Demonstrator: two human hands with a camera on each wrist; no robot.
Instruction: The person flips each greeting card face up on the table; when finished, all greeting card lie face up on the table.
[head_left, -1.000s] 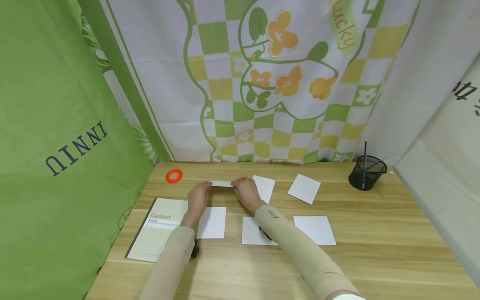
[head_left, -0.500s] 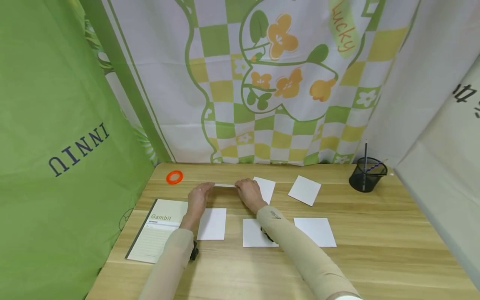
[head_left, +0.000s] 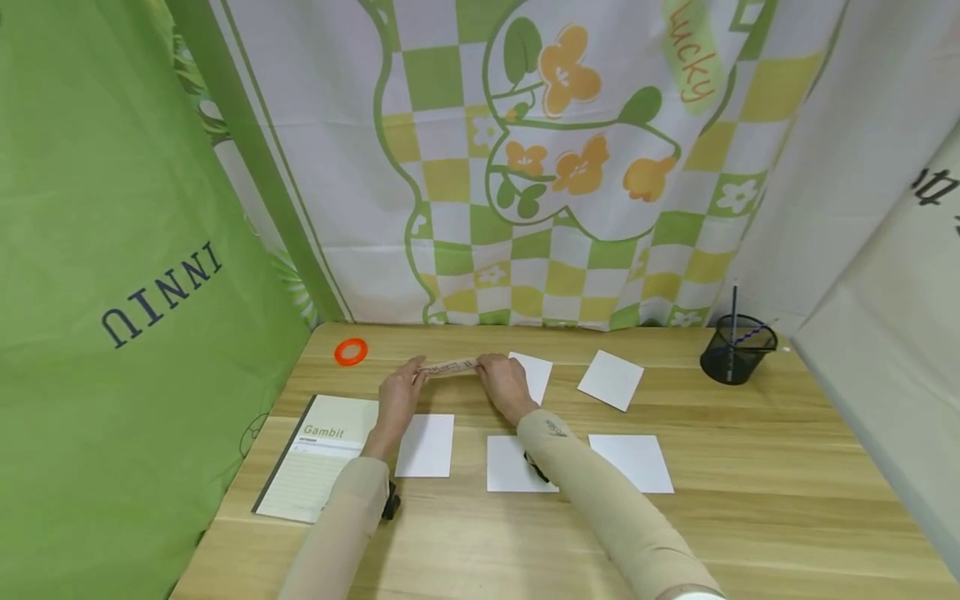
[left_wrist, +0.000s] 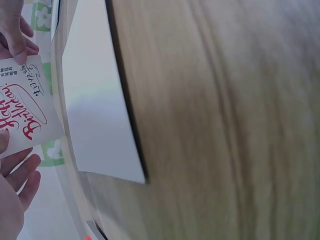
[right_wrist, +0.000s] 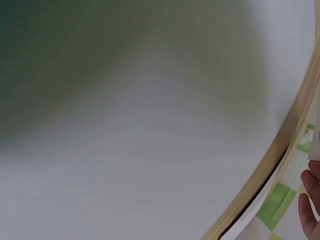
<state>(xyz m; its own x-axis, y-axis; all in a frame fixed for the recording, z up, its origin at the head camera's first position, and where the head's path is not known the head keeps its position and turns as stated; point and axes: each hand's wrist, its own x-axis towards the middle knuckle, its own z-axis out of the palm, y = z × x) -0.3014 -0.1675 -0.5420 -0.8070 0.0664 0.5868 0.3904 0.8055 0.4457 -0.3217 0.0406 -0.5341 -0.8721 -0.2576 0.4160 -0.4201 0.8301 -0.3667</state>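
Observation:
Both hands hold one birthday card (head_left: 448,367) over the far part of the table. My left hand (head_left: 397,402) pinches its left end, and my right hand (head_left: 504,385) pinches the right end. From the head view the card looks like a thin strip with its printing steeply foreshortened. Red "Happy Birthday" script and black characters show on the card (left_wrist: 25,107) in the left wrist view, thumbs lying on its face. Just behind my right hand lies a white square card (head_left: 531,375). Another white card (head_left: 425,447) rests beside my left wrist.
More white cards lie at the back right (head_left: 611,381), under my right forearm (head_left: 510,462) and right of it (head_left: 632,463). A notebook (head_left: 318,458) is on the left, an orange-red tape roll (head_left: 351,352) behind it. A black mesh pen cup (head_left: 737,357) stands far right.
The card in my hands has gone from a plain white strip, through nearly edge-on, to showing its printed face. Both hands stay in nearly the same place.

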